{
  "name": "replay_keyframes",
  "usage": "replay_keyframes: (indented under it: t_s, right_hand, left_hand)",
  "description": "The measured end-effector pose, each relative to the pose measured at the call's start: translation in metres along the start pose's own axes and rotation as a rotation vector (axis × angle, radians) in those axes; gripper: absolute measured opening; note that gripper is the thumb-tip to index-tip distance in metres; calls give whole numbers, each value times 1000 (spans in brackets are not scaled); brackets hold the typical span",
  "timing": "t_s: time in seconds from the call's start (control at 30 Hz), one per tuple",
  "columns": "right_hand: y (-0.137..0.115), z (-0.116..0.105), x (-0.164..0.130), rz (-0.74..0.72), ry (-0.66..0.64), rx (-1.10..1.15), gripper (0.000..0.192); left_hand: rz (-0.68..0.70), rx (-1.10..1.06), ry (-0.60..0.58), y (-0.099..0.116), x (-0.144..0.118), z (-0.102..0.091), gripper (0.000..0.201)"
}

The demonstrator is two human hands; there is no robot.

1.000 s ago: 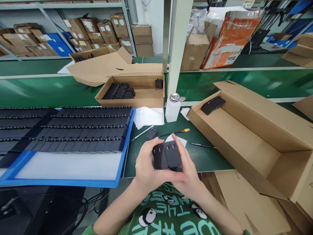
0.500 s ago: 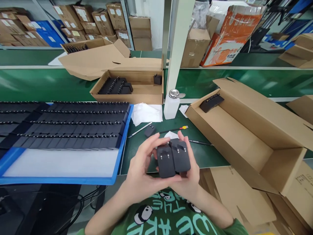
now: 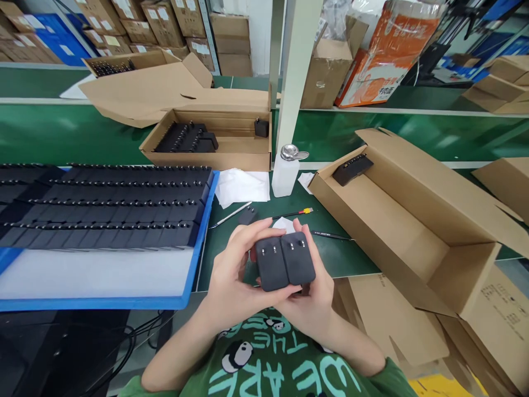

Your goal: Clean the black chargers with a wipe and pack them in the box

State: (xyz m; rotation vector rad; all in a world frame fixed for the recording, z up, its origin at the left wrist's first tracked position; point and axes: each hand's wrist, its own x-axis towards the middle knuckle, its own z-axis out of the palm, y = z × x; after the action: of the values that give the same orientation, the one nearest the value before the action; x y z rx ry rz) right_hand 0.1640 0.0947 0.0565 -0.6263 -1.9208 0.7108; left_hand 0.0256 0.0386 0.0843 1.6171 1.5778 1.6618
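While the left hand (image 3: 229, 278) and the right hand (image 3: 317, 292) meet on the wearer's side of the white pump bottle (image 3: 284, 177), a left plug adapter (image 3: 271, 270) and a right plug adapter (image 3: 299, 263), both black, sit side by side between them, pin faces toward the head camera.

Left hand: grasping. Left adapter lies along its inner side, fingers at the upper edge, thumb stretched under the lower edge as far as the neighbour. Right hand: grasping too. Right adapter rests against it, one finger at the upper right corner, the rest of the hand at the right and lower edges. Seam between the pair narrow; grip underneath hidden. Pair held above the green bench (image 3: 351, 259).

Around the bottle: loose plug adapter (image 3: 247, 215) on the bench, left and nearer the wearer, just beyond the left fingers. White sheets (image 3: 242, 187) just left; slim black tool (image 3: 332, 235) right and nearer. Well left, blue-rimmed tray (image 3: 190, 278) with rows of black adapters (image 3: 111, 212). To the right, large open carton (image 3: 397, 215), small black group (image 3: 352, 170) at its bottle-side end. Beyond and left, smaller carton (image 3: 235, 161) with more black pieces.
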Motion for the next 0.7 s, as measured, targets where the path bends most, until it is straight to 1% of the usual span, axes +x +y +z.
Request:
replay_keyframes:
  t_s: [0.13, 0.33, 0.4, 0.6, 0.7]
  right_hand:
    - [-2, -1, 0, 37, -4, -10, 99]
    - [-1, -5, -1, 50, -39, -51, 98]
    - [-1, -6, -1, 61, -49, -54, 99]
    - [0, -5, -1, 43, -38, -61, 99]
    - [1, -5, -1, 7, -22, -56, 99]
  left_hand:
    - [-33, 0, -6, 2, 2, 1, 92]
    - [-99, -33, -14, 7, 4, 2, 90]
    - [-102, -28, -18, 7, 4, 2, 90]
    - [-37, 14, -25, 4, 4, 1, 92]
    - [32, 22, -23, 1, 3, 0, 94]
